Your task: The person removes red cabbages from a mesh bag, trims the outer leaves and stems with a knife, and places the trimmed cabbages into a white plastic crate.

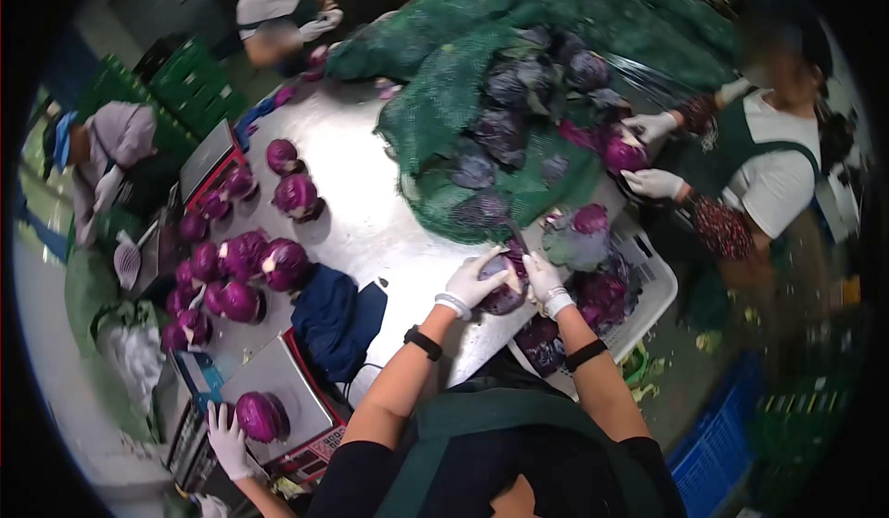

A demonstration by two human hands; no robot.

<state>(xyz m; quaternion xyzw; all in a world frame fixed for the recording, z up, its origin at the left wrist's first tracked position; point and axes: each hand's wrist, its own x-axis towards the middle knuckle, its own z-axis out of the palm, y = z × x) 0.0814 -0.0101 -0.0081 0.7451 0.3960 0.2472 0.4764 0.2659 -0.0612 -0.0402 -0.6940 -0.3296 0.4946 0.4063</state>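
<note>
My left hand [474, 279], in a white glove, is wrapped round the left side of a purple cabbage [501, 298] at the table's near edge. On the cabbage's right side is my right hand [544, 277], also gloved, its fingers closed round something dark and thin that I cannot make out clearly. A green mesh sack [435, 111] of dark cabbages lies open just beyond my hands. To the right, a white crate [659, 287] holds cabbages and loose leaves.
Peeled cabbages [243, 255] are grouped on the metal table [356, 175] at left, near a dark blue cloth [326, 319]. A scale [278, 393] bears one cabbage, beside a co-worker's gloved hand. Another co-worker [782, 148] at right holds a cabbage. A blue crate [713, 449] stands lower right.
</note>
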